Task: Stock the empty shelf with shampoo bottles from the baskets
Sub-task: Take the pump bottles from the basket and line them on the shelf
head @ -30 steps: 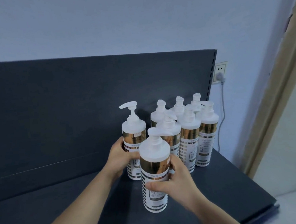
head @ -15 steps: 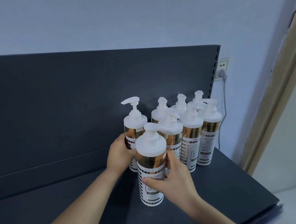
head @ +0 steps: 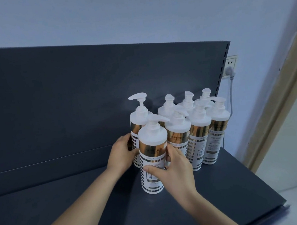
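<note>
Your right hand [head: 174, 166] is clamped on the front bottle [head: 151, 135]: the thumb lies across the label and the fingers wrap round the bottle's right side. That bottle stands upright with its base on the dark grey shelf [head: 81, 209], nearest you, at the left front of the group. Your left hand [head: 121, 153] is closed round the lower body of the rear-left bottle [head: 137, 118], fingers curled on its left flank. It is also upright, just behind the front one and touching or nearly touching it; you cannot tell which. Both pump spouts point sideways, the rear-left to the left and the front to the right. Six more bottles [head: 199, 123] stand packed in two rows to the right, against the shelf's back panel [head: 70, 101] near its right end. All are white with a gold band and a checked label. Beyond the panel's edge, a grey plug [head: 284, 66] sits in a wall socket [head: 231, 64], its cable hanging down. A pale door frame [head: 278, 109] runs along the right.
</note>
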### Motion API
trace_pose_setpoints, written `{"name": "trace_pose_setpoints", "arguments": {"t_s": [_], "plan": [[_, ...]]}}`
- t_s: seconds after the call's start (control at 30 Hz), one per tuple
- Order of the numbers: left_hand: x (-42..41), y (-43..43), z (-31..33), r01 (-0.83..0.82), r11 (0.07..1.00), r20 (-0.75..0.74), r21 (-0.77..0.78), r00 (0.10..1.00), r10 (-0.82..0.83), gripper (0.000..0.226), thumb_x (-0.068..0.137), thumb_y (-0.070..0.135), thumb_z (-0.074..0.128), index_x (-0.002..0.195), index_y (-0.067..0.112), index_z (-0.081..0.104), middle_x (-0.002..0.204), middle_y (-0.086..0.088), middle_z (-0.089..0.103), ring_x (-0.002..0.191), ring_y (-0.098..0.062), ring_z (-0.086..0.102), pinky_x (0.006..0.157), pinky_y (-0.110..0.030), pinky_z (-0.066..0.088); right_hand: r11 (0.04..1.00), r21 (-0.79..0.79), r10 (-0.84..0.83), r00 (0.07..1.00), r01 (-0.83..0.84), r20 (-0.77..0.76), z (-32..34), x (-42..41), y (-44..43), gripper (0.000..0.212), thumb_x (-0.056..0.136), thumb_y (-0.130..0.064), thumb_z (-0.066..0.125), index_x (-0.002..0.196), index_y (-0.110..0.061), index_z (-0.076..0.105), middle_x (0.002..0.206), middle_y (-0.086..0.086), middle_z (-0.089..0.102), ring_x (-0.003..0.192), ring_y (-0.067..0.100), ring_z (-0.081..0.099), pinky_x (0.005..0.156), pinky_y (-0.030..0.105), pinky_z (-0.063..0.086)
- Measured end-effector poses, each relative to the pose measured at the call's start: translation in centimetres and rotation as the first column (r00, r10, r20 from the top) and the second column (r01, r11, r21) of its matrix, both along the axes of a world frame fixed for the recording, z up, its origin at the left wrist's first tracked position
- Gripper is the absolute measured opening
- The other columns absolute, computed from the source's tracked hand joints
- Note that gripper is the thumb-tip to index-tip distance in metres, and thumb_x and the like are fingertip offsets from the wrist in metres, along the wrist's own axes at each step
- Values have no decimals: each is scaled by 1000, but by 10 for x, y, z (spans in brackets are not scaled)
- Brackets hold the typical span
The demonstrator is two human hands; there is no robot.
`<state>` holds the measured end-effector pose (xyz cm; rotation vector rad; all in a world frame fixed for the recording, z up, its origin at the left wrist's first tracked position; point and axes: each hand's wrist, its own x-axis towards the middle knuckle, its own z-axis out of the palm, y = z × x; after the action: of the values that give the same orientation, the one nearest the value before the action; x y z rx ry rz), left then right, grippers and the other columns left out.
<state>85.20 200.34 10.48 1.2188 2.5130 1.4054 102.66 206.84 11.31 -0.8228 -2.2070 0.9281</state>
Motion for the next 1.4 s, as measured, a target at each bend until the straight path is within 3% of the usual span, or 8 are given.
{"name": "trace_pose_setpoints", "arguments": {"t_s": [0.13,0.53,0.67,0.83,0.93,1.2,1.3,1.4], "plan": [[0,0,2,-2,1000,0,-1,1000,2,41,80,13,71,120,22,64,103,3,63,97,-15,61,85,-31,51,995,99,-29,995,20,94,8,-3,-1,65,69,-59,77,122,-31,53,116,-18,64,108,5,60,87,25,48],[1,-3,3,15,996,-51,-86,998,-19,39,85,12,64,123,18,58,111,-6,61,105,-21,57,81,-27,41,978,172,-150,965,114,214,14,-5,-8,57,74,-63,72,102,-24,41,101,-8,65,93,18,65,77,36,52],[9,-7,5,12,979,-51,-202,998,-23,35,88,16,58,122,14,54,114,-11,58,109,-27,54,78,-29,39,971,226,-142,954,81,265,12,6,-9,58,80,-58,70,117,-22,43,115,-5,63,104,20,64,82,35,52],[38,-28,10,-19,914,-76,-405,997,-13,16,91,22,52,100,8,50,101,-9,51,96,-24,51,73,-32,39,934,356,-149,899,-8,412,8,41,-10,43,93,-45,60,122,-16,47,116,1,60,102,24,62,74,33,45],[61,-45,13,-38,845,-137,-533,990,-42,25,92,18,51,110,1,55,112,-15,55,108,-29,52,74,-30,38,927,374,-152,877,-34,456,2,71,-12,37,93,-39,59,122,-17,50,118,1,58,108,23,57,76,32,43],[150,-85,7,4,841,-262,-541,949,-173,37,87,33,63,116,11,55,122,-9,54,113,-27,51,91,-39,47,916,394,-166,829,-72,535,-15,170,-35,41,94,-35,58,129,-16,52,125,4,56,122,25,50,92,36,47],[197,-95,8,45,861,-385,-506,882,-273,37,88,33,63,114,9,54,124,-8,54,116,-26,48,95,-38,42,925,378,-194,809,-39,556,-21,212,-49,40,92,-33,59,128,-15,53,124,5,56,122,27,49,94,37,46],[240,-101,3,82,853,-459,-515,815,-355,49,89,34,62,129,9,48,136,-8,49,129,-26,40,107,-38,32,932,362,-230,785,7,575,-27,251,-66,44,92,-34,59,131,-16,51,129,5,55,123,28,49,96,39,47]]}}
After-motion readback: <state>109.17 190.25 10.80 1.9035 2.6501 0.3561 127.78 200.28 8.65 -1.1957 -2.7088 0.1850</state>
